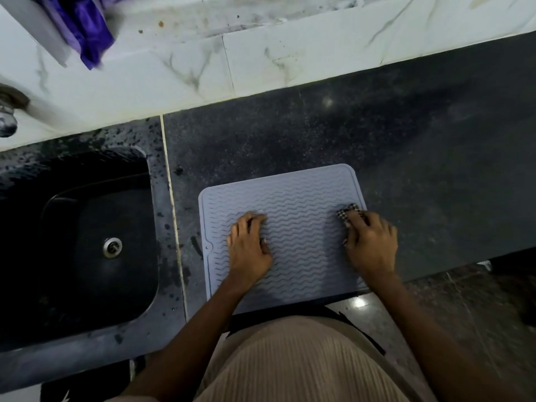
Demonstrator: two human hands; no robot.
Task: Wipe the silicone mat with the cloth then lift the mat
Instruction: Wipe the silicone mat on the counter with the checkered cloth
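Observation:
A light grey silicone mat [293, 204] with wavy ridges lies flat on the dark counter, its near edge at the counter's front. My left hand [250, 245] rests palm down on the mat's left half, fingers spread, holding nothing. My right hand [369, 242] presses a small checked cloth [349, 211] onto the mat's right edge. Only the cloth's far end and a bit under my fingers show; my hand hides the remainder.
A black sink [87, 242] with a metal drain [112, 247] sits left of the mat. A tap [7, 117] juts from the white marble wall [261, 62] at far left. Purple fabric [84, 27] hangs top left. Dark counter [420, 140] extends right and behind.

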